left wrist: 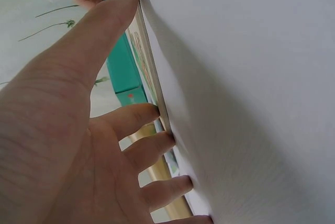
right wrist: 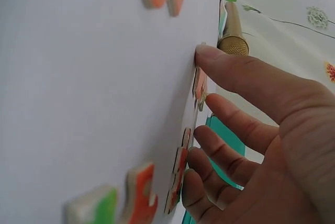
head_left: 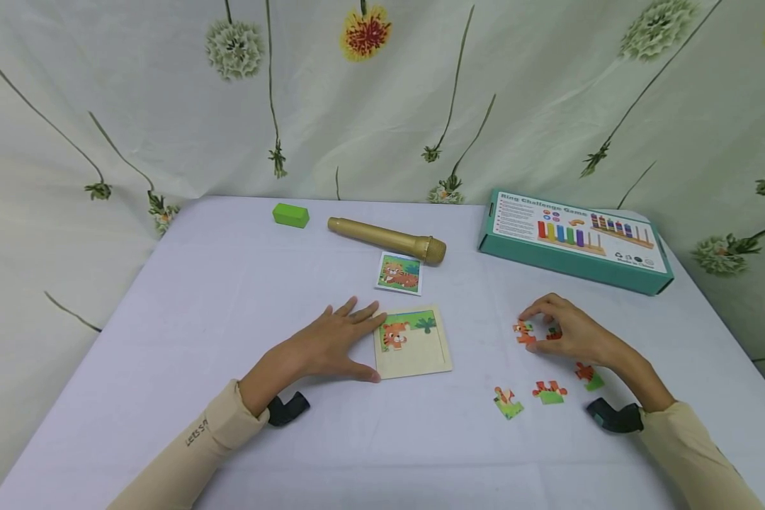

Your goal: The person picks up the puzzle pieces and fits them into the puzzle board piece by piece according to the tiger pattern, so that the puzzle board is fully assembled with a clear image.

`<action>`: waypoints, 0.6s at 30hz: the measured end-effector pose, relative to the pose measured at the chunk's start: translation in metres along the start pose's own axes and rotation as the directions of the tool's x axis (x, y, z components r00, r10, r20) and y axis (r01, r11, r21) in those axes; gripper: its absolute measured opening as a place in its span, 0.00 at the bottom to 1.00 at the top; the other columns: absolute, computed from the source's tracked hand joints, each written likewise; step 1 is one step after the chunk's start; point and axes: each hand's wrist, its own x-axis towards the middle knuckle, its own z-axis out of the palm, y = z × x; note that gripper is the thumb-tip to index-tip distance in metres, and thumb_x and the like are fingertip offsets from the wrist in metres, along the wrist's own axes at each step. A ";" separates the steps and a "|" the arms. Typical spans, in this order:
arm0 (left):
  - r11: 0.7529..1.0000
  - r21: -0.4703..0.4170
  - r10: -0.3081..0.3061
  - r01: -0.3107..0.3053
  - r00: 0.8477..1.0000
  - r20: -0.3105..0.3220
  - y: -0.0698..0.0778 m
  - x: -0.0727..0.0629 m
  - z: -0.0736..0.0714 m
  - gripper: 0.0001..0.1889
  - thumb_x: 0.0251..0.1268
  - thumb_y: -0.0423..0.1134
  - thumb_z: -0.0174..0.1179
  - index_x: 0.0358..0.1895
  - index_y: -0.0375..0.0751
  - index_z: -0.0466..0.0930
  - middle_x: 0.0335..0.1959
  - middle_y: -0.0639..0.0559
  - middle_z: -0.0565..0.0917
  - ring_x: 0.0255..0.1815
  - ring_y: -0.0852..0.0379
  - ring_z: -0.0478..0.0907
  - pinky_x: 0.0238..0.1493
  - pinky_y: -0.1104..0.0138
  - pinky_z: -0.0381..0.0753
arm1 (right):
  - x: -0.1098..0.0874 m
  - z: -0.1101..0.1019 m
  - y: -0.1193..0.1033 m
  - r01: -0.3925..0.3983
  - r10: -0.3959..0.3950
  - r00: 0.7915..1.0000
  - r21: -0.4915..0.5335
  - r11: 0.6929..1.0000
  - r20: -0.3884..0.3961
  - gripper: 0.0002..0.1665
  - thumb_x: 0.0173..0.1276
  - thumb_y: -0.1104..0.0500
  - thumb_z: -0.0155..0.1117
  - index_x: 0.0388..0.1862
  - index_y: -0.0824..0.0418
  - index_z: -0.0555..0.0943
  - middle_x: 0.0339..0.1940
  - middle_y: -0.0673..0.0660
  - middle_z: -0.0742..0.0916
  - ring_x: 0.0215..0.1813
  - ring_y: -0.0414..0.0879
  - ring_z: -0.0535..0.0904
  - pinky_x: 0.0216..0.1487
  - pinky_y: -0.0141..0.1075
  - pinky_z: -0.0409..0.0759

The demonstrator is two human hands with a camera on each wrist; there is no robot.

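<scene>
My left hand lies with spread, straight fingers at the left side of a square wooden puzzle board. Its thumb and a fingertip touch the board's edge. Joined tiger pieces fill the board's upper part; bare wood shows below. To the right, my right hand pinches an orange puzzle piece lying on the table between thumb and index finger. Another piece lies partly hidden under that hand. Nearer me are three loose pieces: a left one, a middle one and a right one.
Behind the board lie a tiger picture card and a gold toy microphone. A green block sits at the back left. At the back right rests a teal game box. A flowered cloth hangs behind the table.
</scene>
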 end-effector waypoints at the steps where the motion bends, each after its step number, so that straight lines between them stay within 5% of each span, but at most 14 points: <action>1: 1.000 -0.001 0.001 -0.001 1.000 -0.001 0.000 0.000 0.000 0.52 0.47 0.67 0.66 0.75 0.53 0.55 0.78 0.53 0.51 0.78 0.41 0.40 0.72 0.41 0.45 | 0.000 0.000 -0.001 -0.001 0.001 1.000 -0.004 1.000 0.000 0.24 0.55 0.58 0.75 0.51 0.61 0.80 0.52 0.60 0.76 0.49 0.51 0.71 0.45 0.39 0.75; 18: 1.000 -0.012 -0.001 0.000 1.000 -0.007 -0.001 0.001 0.002 0.51 0.47 0.66 0.66 0.75 0.54 0.55 0.78 0.54 0.51 0.78 0.42 0.40 0.72 0.41 0.45 | 0.004 0.004 -0.003 0.023 -0.023 1.000 0.006 1.000 -0.017 0.27 0.56 0.66 0.72 0.56 0.64 0.76 0.43 0.54 0.81 0.39 0.44 0.73 0.35 0.30 0.74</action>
